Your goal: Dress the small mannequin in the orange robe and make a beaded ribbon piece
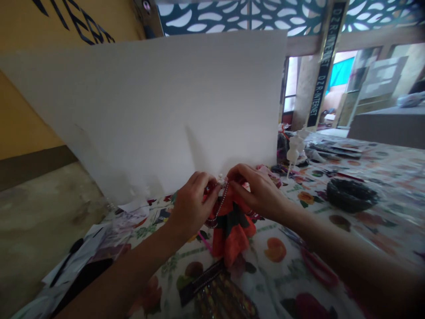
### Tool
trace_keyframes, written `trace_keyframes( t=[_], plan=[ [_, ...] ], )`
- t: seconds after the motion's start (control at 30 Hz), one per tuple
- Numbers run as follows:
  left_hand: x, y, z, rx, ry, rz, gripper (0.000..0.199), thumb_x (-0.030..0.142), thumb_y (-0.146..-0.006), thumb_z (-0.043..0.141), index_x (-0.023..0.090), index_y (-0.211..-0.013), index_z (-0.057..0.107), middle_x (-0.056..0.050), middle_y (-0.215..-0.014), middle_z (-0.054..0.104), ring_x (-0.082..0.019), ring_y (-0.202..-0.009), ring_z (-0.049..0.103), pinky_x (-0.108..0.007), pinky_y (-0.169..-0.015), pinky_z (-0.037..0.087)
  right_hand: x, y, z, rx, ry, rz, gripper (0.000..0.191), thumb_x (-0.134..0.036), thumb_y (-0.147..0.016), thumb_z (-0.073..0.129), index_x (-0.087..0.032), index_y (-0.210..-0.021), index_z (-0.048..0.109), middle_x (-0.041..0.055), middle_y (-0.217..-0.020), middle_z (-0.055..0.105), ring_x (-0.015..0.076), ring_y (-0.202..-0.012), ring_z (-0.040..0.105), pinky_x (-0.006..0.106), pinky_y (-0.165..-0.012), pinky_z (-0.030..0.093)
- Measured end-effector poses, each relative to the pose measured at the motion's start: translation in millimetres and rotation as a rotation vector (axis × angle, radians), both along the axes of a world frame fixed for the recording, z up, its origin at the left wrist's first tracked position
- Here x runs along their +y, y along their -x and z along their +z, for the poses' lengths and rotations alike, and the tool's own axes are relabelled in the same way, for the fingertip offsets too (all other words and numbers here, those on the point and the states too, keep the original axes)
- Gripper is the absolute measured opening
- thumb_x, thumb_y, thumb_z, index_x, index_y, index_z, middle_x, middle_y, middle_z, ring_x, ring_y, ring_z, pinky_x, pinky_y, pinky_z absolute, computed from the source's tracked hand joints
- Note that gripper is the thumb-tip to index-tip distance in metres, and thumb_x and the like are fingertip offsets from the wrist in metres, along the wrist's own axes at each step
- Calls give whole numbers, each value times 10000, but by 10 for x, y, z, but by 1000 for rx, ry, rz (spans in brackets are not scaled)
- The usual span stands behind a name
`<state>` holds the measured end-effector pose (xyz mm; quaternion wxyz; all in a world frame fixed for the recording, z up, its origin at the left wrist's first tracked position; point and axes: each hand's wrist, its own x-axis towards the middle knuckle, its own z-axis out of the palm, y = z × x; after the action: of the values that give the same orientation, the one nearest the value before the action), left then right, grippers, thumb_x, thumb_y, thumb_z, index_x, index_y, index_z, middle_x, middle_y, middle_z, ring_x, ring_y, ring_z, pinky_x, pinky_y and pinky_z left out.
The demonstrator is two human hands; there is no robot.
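Observation:
A small red-orange dress (232, 239) with a dark green band stands upright on the flowered tablecloth, between my two hands. At its top shows a small white form (221, 178), mostly covered by my fingers. A string of white beads (223, 199) hangs down the front of the dress and loops to the left. My left hand (192, 204) is closed at the upper left of the dress, thumb and fingers pinching near the neck. On the other side my right hand (259, 190) pinches the upper end of the beads. What lies under the fingertips is partly hidden.
Behind the dress leans a large white board (186, 110). To the right are a black bowl (352, 194), red-handled scissors (320, 268) under my forearm, and a white figurine (295, 148). Papers (96, 243) lie left; a trimming with glittery strands (222, 294) lies in front.

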<state>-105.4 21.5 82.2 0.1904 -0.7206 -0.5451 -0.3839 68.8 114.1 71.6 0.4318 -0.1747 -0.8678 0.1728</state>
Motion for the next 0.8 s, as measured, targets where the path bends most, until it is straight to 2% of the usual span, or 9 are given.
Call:
trace_keyframes(
  t=[0.27,0.47,0.8],
  plan=[
    [0,-18,-39,-44,18,2,109,146,-859,666,181,-924,585,-2,-841,602,-140,-781,599,-270,-726,478,-16,0,-13,-19,12,-4,128,-190,-927,562,-182,-1053,587,70,-1026,674,179,-890,634,313,-783,491],
    [-32,0,-41,-129,53,-10,116,145,-877,613,183,-986,596,-12,-878,638,-128,-763,622,-269,-733,495,-10,13,-28,-15,26,-7,103,-234,-930,583,-190,-1023,590,61,-995,656,175,-854,623,316,-763,485],
    [-33,38,2,-264,139,-72,192,135,-855,586,191,-1038,591,-24,-919,678,-141,-815,658,-279,-768,521,-13,14,-28,-32,24,-27,113,-195,-914,583,-187,-1025,600,46,-977,634,163,-836,612,297,-746,471]
  ],
)
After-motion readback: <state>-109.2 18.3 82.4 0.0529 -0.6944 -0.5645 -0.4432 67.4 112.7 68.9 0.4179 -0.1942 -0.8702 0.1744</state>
